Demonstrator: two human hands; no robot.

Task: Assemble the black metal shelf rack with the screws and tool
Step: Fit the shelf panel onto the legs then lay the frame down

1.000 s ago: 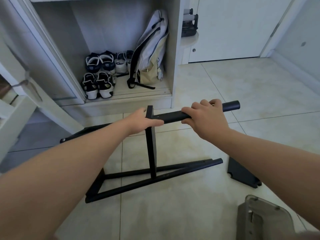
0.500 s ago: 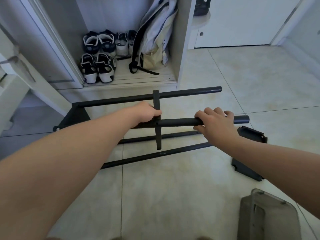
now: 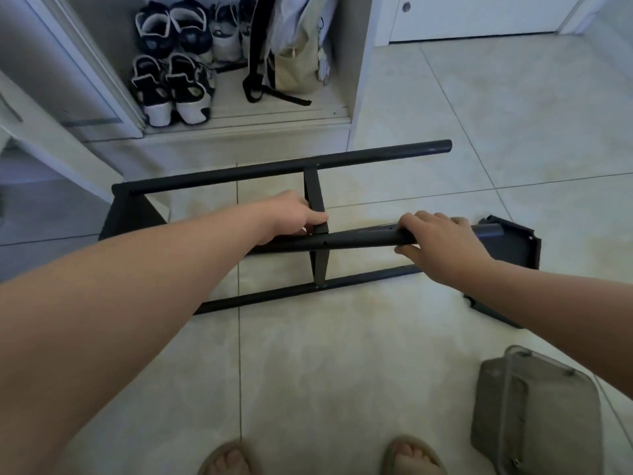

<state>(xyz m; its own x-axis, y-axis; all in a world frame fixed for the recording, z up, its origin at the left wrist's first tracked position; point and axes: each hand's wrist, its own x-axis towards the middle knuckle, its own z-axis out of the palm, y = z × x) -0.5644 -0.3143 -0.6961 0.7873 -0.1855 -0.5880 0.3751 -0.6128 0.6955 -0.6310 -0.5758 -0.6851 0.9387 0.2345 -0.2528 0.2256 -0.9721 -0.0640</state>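
While left hand (image 3: 294, 218) and right hand (image 3: 442, 238) grip the rack (image 3: 274, 170), shoes (image 3: 173, 92), bag (image 3: 295, 54) (strap trailing), perhaps a bin (image 3: 536, 414).

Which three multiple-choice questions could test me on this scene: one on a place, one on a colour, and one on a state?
1. Where are the shoes?
A. In the open cupboard, left of the bag
B. On the tiles by the person's feet
C. On top of the rack

2. What colour is the rack frame?
A. White
B. Black
C. Red

3. What is the right hand doing?
A. Lying flat on the floor
B. Holding a screwdriver
C. Gripping a rack tube

Answers:
1. A, the shoes stand on the cupboard floor beside the bag.
2. B, every tube of the frame is black.
3. C, the fingers curl over the tube.
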